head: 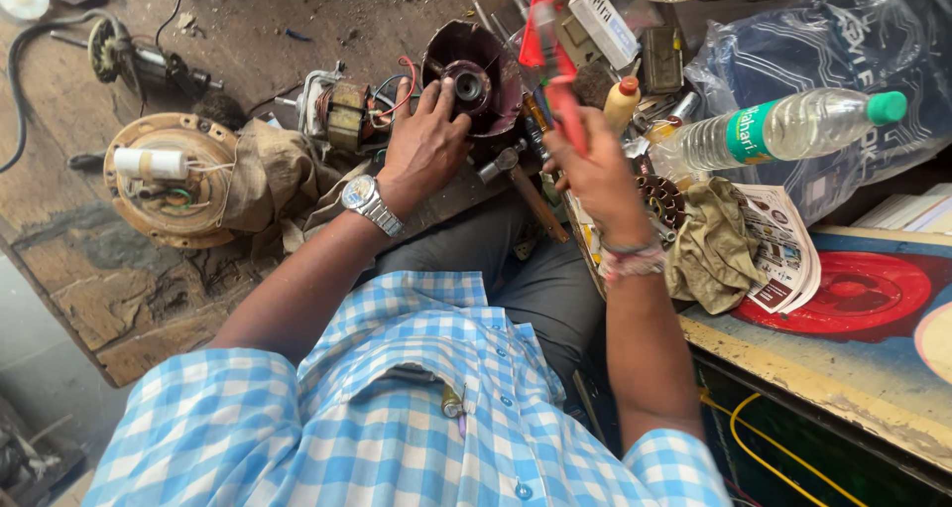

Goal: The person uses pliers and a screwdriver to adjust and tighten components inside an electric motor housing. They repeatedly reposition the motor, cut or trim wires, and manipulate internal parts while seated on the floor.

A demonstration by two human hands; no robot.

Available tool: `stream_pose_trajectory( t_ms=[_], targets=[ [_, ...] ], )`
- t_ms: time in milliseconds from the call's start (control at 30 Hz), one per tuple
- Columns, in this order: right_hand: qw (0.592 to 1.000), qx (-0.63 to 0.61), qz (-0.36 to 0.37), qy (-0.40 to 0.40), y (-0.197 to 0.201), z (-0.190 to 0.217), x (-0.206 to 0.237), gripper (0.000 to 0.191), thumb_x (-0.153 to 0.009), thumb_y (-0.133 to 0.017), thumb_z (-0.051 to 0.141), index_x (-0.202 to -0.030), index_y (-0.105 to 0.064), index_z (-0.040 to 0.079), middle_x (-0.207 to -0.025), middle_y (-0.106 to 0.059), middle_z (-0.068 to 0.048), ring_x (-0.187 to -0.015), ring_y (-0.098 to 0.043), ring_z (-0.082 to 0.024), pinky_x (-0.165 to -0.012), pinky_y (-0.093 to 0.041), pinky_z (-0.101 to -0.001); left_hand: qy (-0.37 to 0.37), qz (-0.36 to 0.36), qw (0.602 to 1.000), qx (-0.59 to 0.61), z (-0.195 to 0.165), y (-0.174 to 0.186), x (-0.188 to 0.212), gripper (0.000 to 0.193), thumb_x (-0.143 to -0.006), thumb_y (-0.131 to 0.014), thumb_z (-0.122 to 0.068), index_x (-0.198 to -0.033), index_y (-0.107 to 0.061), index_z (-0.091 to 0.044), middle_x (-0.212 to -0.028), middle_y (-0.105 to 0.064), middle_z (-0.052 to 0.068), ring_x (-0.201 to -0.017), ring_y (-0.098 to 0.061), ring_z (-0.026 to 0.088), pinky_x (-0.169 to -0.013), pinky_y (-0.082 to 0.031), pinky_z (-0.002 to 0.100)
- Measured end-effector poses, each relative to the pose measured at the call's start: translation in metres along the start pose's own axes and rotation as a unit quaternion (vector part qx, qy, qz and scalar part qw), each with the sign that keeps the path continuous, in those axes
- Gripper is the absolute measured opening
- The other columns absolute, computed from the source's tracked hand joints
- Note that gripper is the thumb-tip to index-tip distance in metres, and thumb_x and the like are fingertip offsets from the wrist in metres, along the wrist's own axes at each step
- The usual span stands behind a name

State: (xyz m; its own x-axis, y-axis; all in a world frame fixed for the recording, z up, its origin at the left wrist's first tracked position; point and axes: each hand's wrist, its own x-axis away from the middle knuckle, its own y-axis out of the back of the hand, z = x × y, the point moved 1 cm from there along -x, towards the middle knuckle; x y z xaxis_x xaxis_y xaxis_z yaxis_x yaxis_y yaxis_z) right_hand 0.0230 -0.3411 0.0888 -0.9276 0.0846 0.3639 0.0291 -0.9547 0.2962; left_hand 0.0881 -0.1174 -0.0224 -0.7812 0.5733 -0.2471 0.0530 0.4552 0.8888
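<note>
Clutter covered the worn wooden bench [149, 299] on which the person worked, seated with knees under its edge. The left hand [424, 142] lay on a dark maroon motor housing [488, 75], a cup-shaped shell tipped toward the camera, with the fingers spread over its rim and resting against the round metal bearing hub [468, 85] that sat inside it; the hand pressed on the shell rather than closing around it. The right hand [595, 170] was raised just beside the housing, fingers wrapped tight around the red handle of a hand tool [555, 65] that pointed up and away; its working end was blurred and could not be made out. A hammer [521, 185] lay between the two hands, below the housing. To the left stood a small motor with copper windings [337, 110] and red wires, and farther left a round tan motor plate [174, 180] carrying a white cylinder, partly draped by a brown cloth [273, 175]. To the right, a clear plastic bottle [793, 125] with a green cap lay on its side, seemingly almost empty, against a crumpled plastic bag [853, 41] holding something dark blue. Near it were a small yellow squeeze bottle [622, 100], an olive rag [709, 249], a folded leaflet [788, 254] and a red disc [858, 294].
</note>
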Motion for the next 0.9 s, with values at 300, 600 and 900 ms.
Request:
stream_pose_trajectory(
  t_ms=[300, 600, 900],
  targets=[
    [0.894, 0.393, 0.002, 0.217, -0.005, 0.016, -0.032, 0.049, -0.099, -0.067, 0.023, -0.147, -0.058, 0.019, -0.118, -0.072, -0.017, -0.105, -0.069, -0.036, -0.092, -0.054, -0.0454, 0.012, 0.023, 1.0, 0.014, 0.001, 0.013, -0.004, 0.03, -0.087, -0.072, -0.033, -0.101, -0.069, -0.007, -0.144, -0.053, 0.029, -0.136, -0.048, 0.042, -0.11, -0.027, 0.073],
    [0.901, 0.372, -0.004, 0.225, -0.001, 0.039, -0.038, 0.039, -0.105, -0.065, 0.028, -0.141, -0.063, 0.014, -0.098, -0.074, -0.02, -0.085, -0.075, -0.034, -0.075, -0.058, -0.0449, 0.001, 0.026, 0.999, -0.02, 0.009, 0.007, -0.007, 0.028, -0.086, -0.072, -0.033, -0.101, -0.071, -0.009, -0.144, -0.054, 0.029, -0.133, -0.05, 0.039, -0.108, -0.034, 0.068],
    [0.897, 0.375, 0.026, 0.233, 0.001, 0.04, -0.059, 0.036, -0.105, -0.064, 0.031, -0.137, -0.066, 0.015, -0.084, -0.073, -0.019, -0.066, -0.073, -0.031, -0.062, -0.056, -0.0424, -0.007, 0.002, 1.0, 0.0, 0.01, 0.007, -0.004, 0.026, -0.084, -0.072, -0.029, -0.1, -0.072, -0.009, -0.143, -0.056, 0.028, -0.132, -0.051, 0.037, -0.107, -0.036, 0.063]
  ],
)
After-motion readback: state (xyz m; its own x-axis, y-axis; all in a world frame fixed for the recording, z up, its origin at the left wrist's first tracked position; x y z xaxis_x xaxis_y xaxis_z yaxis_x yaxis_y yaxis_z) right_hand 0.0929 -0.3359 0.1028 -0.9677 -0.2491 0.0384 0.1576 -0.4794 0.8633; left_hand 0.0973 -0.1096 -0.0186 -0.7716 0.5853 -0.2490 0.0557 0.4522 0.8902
